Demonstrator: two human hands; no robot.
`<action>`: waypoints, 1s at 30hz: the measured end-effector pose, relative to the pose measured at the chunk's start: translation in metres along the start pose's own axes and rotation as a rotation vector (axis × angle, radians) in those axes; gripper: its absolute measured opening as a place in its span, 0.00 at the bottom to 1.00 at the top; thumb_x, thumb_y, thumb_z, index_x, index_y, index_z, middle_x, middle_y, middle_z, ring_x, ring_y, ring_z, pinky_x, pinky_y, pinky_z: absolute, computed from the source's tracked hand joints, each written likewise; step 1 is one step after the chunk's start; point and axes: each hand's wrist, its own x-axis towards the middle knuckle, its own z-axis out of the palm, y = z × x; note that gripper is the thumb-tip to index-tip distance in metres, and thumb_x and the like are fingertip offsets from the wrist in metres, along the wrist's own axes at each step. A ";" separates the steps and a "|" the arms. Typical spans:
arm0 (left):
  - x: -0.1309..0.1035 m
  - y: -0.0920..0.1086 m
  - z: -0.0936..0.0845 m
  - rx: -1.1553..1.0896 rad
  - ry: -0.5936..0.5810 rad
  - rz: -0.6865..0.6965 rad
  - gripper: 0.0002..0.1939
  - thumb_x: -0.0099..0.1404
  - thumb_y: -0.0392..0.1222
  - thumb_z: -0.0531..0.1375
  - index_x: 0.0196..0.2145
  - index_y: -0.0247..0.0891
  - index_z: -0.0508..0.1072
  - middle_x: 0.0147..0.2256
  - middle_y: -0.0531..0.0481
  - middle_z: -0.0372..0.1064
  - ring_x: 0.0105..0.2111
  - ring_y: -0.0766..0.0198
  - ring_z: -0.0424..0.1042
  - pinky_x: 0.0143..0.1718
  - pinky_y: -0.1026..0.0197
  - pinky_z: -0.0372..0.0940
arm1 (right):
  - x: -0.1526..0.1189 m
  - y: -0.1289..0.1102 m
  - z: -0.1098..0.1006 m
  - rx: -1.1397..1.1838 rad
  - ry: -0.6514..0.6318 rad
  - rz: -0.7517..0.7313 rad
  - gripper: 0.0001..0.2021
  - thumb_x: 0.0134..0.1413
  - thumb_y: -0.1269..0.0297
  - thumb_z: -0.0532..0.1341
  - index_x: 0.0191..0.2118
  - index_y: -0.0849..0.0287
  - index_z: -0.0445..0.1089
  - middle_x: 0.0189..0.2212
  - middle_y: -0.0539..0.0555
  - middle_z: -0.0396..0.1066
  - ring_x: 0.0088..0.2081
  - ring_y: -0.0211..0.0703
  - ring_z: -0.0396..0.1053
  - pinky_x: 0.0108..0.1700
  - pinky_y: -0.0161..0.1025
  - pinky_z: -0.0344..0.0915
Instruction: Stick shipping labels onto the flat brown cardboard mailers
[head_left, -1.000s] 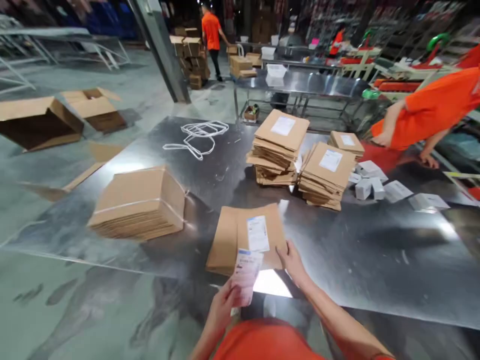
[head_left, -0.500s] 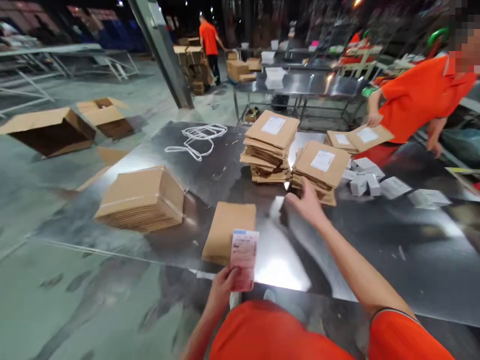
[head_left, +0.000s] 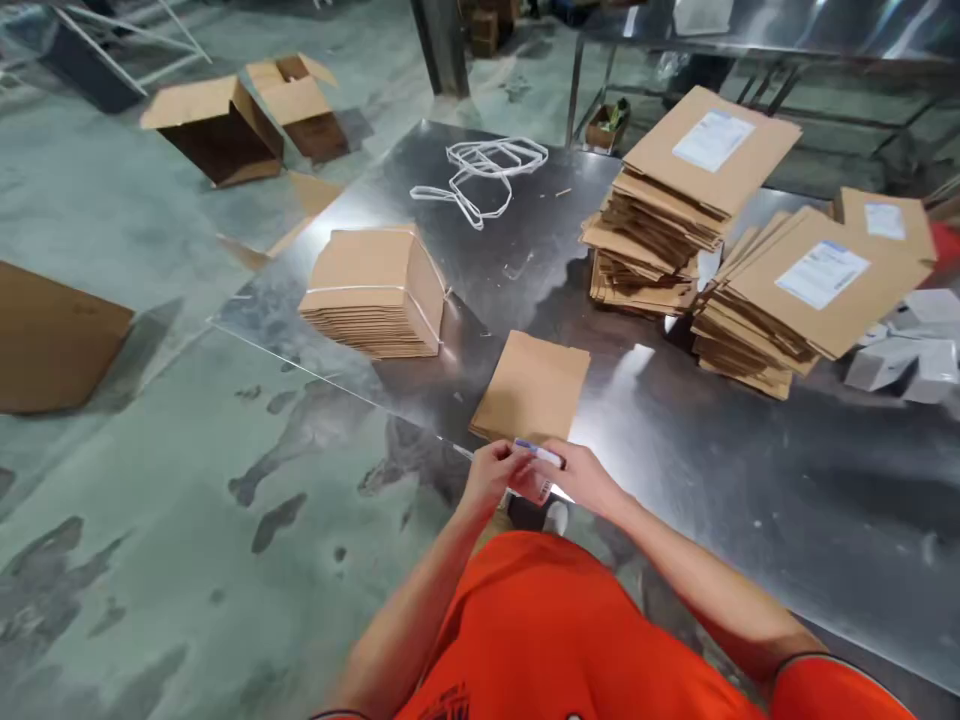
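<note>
The printed slip [head_left: 534, 480] is between the person's hands, at the near edge of the metal table [head_left: 697, 480] — the left hand [head_left: 491, 475] and the right hand [head_left: 583, 475] both pinch it, fingers closed. Just beyond lies a small stack of plain brown mailers [head_left: 531, 385]. Farther left sits a strapped cardboard bundle [head_left: 375, 290]; to the right — two taller piles of labelled mailers [head_left: 709, 150].

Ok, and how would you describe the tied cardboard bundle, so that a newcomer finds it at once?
Start from the big metal table and look at its left part. Nearer than the loose white cord sits a thick brown bundle of flat cardboard. A thin white band goes around it, and no white label shows on top, unlike the labelled stacks on the right.
</note>
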 end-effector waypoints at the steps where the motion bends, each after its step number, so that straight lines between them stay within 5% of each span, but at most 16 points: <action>1: 0.005 -0.006 0.000 0.016 0.021 -0.012 0.20 0.49 0.54 0.67 0.18 0.35 0.69 0.17 0.57 0.59 0.20 0.71 0.57 0.23 0.66 0.51 | 0.003 0.001 0.004 -0.054 0.021 0.011 0.09 0.57 0.58 0.58 0.35 0.56 0.72 0.29 0.49 0.72 0.30 0.38 0.65 0.32 0.34 0.57; 5: 0.021 -0.032 -0.009 0.022 0.048 -0.054 0.24 0.48 0.57 0.66 0.15 0.36 0.63 0.15 0.60 0.51 0.19 0.72 0.50 0.21 0.65 0.44 | 0.033 0.014 0.003 -0.086 0.007 0.017 0.09 0.55 0.59 0.58 0.29 0.57 0.68 0.24 0.47 0.67 0.27 0.37 0.62 0.30 0.34 0.55; 8: 0.029 -0.047 -0.021 0.005 0.019 -0.094 0.22 0.46 0.56 0.67 0.18 0.35 0.68 0.17 0.58 0.57 0.19 0.71 0.54 0.21 0.65 0.47 | 0.075 0.023 -0.017 -0.150 0.132 0.006 0.09 0.57 0.60 0.55 0.29 0.57 0.66 0.24 0.48 0.67 0.28 0.39 0.63 0.32 0.35 0.57; 13: 0.041 -0.068 -0.035 0.004 0.009 -0.166 0.18 0.43 0.51 0.69 0.24 0.32 0.73 0.20 0.53 0.66 0.21 0.67 0.63 0.23 0.65 0.55 | 0.141 0.028 -0.054 -0.507 0.294 0.049 0.14 0.54 0.57 0.62 0.44 0.57 0.66 0.43 0.56 0.71 0.42 0.49 0.68 0.41 0.41 0.62; 16: 0.039 -0.082 -0.045 0.015 0.004 -0.211 0.19 0.45 0.52 0.67 0.25 0.32 0.74 0.21 0.51 0.68 0.22 0.65 0.66 0.23 0.64 0.58 | 0.153 0.030 -0.055 -0.709 0.223 0.100 0.24 0.52 0.54 0.65 0.52 0.59 0.64 0.51 0.63 0.68 0.51 0.57 0.66 0.47 0.48 0.64; 20: 0.006 -0.097 -0.068 0.074 -0.062 -0.277 0.17 0.46 0.51 0.67 0.25 0.32 0.77 0.20 0.50 0.70 0.23 0.60 0.69 0.24 0.63 0.61 | 0.147 0.029 -0.047 -0.868 0.275 0.130 0.35 0.52 0.52 0.65 0.63 0.58 0.56 0.57 0.68 0.63 0.57 0.66 0.60 0.54 0.60 0.60; 22: -0.013 -0.096 -0.078 0.127 -0.099 -0.267 0.14 0.48 0.50 0.67 0.22 0.34 0.77 0.19 0.49 0.71 0.25 0.57 0.71 0.27 0.61 0.64 | 0.146 0.028 -0.045 -0.871 0.294 0.074 0.36 0.55 0.56 0.63 0.67 0.58 0.51 0.61 0.68 0.59 0.59 0.66 0.58 0.56 0.60 0.58; 24: -0.019 -0.084 -0.082 0.212 -0.163 -0.114 0.12 0.52 0.49 0.65 0.22 0.38 0.78 0.27 0.46 0.77 0.32 0.54 0.75 0.36 0.58 0.68 | 0.150 0.029 -0.040 -0.827 0.239 -0.036 0.30 0.61 0.61 0.57 0.66 0.62 0.53 0.64 0.66 0.58 0.62 0.60 0.56 0.60 0.55 0.56; 27: 0.002 -0.056 -0.076 0.391 -0.268 0.199 0.08 0.59 0.44 0.61 0.27 0.42 0.80 0.51 0.45 0.75 0.45 0.53 0.75 0.49 0.59 0.65 | 0.156 0.033 -0.020 -0.793 0.236 -0.065 0.26 0.66 0.61 0.50 0.66 0.68 0.55 0.66 0.67 0.53 0.68 0.58 0.48 0.67 0.56 0.47; 30: 0.036 -0.036 -0.066 0.532 -0.279 0.225 0.09 0.62 0.42 0.60 0.27 0.43 0.78 0.56 0.47 0.72 0.48 0.53 0.73 0.48 0.59 0.65 | 0.147 0.037 0.010 -0.805 0.252 -0.083 0.30 0.65 0.57 0.52 0.67 0.69 0.51 0.69 0.69 0.46 0.70 0.62 0.40 0.68 0.64 0.36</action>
